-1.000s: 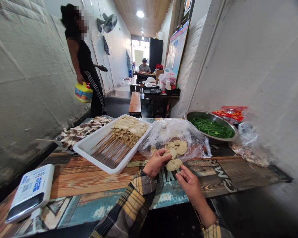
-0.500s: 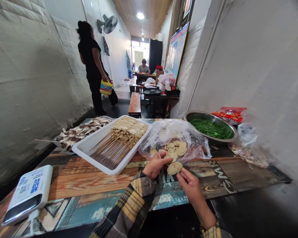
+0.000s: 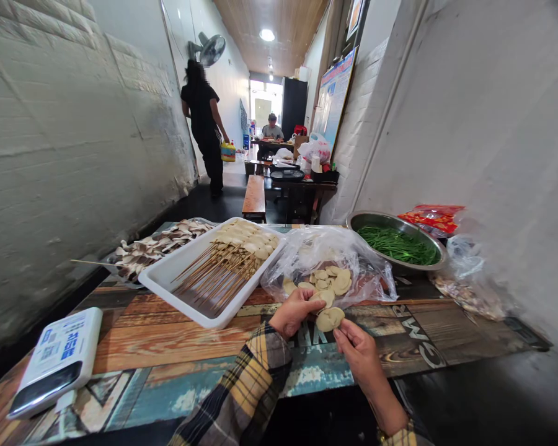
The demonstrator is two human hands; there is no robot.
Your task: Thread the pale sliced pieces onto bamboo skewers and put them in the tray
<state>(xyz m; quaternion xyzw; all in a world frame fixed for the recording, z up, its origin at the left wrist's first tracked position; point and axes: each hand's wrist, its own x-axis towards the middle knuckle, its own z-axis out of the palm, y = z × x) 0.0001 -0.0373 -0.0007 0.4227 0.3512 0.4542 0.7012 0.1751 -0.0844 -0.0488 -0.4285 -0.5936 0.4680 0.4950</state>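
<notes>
In the head view, my left hand (image 3: 292, 313) pinches a thin, round pale slice (image 3: 324, 299) between thumb and fingers. Just below it is another round slice (image 3: 330, 319), with my right hand (image 3: 357, 347) closed at its right edge. Whether a stick lies in those right fingers I cannot make out. Behind my hands, more slices (image 3: 341, 282) lie in an open clear plastic bag (image 3: 372, 272). Left of the bag stands a white tray (image 3: 209, 322). In it, rows of pale slices (image 3: 246, 235) sit on bamboo skewers (image 3: 216, 275), sticks toward me.
Sliced mushrooms (image 3: 160, 248) lie at the tray's far left, with one skewer (image 3: 93, 262) jutting out. A metal bowl (image 3: 439, 260) of green chives (image 3: 397, 244) stands right. A white device (image 3: 58, 362) sits front left. A person (image 3: 207, 124) walks beyond the table; another person (image 3: 272, 130) sits farther back.
The walking person has gone farther away along the left wall, carrying the yellow jug. My hands keep nearly the same place and grip, the two slices still close together.
</notes>
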